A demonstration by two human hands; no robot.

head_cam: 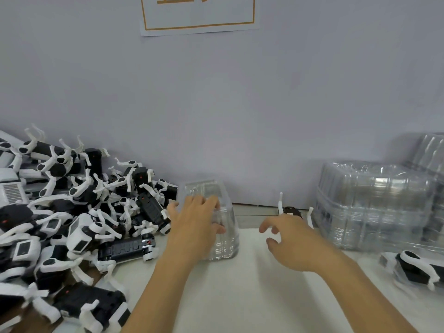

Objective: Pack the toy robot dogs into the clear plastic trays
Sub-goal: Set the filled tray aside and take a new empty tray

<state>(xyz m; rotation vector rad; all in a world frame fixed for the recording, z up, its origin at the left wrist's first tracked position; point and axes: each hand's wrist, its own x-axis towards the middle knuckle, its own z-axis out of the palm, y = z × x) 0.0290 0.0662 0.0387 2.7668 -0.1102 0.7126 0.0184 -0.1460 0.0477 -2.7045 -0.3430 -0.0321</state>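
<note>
Left hand on a clear tray, right hand free

My left hand [194, 222] grips the tray [222, 243] from above; my right hand [288, 239] hovers with loose fingers, holding nothing, a dog [292, 211] just behind it. Dog pile [72, 212] far left, tray stack [374, 207] right, packed dog [418, 270] beside it

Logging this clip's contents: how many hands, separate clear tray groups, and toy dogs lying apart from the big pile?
Hands: 2 (left hand, right hand)
Tray groups: 2 (single tray, tray stack)
Stray dogs: 2 (back dog, packed dog)
Total: 6
</note>
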